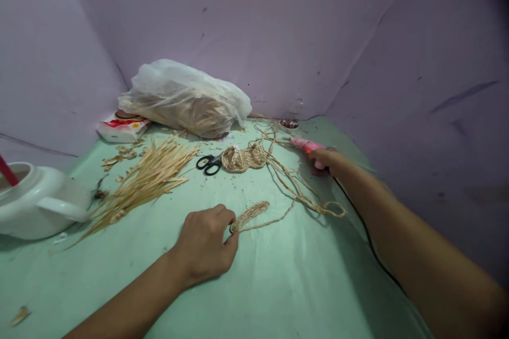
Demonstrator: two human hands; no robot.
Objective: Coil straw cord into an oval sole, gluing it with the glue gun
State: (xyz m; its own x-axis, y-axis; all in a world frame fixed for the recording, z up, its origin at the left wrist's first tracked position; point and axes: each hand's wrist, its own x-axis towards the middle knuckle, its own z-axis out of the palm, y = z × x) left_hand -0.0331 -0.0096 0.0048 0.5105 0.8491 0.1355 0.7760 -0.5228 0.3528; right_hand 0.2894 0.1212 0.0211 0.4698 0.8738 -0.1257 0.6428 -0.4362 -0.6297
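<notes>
My left hand (pixel 210 243) is closed on the near end of a flat oblong piece of coiled rope (pixel 252 215), pinched between thumb and fingers. From that piece a strand of twisted rope (pixel 302 198) runs right to a loose tangle. Farther right, my right hand (pixel 325 160) is closed around a pink hot glue gun (pixel 305 144), whose black cord (pixel 377 254) trails down beside the forearm. Between the hands and the wall lies a finished-looking woven rope piece (pixel 243 159), with black-handled scissors (pixel 209 164) touching its left side.
A bundle of dry straw strips (pixel 153 172) lies left of the scissors. A stuffed plastic bag (pixel 186 98) and a red-and-white box (pixel 123 128) stand by the wall. A white pot (pixel 43 204) is at far left, a small bowl of beads (pixel 289 124) at the back.
</notes>
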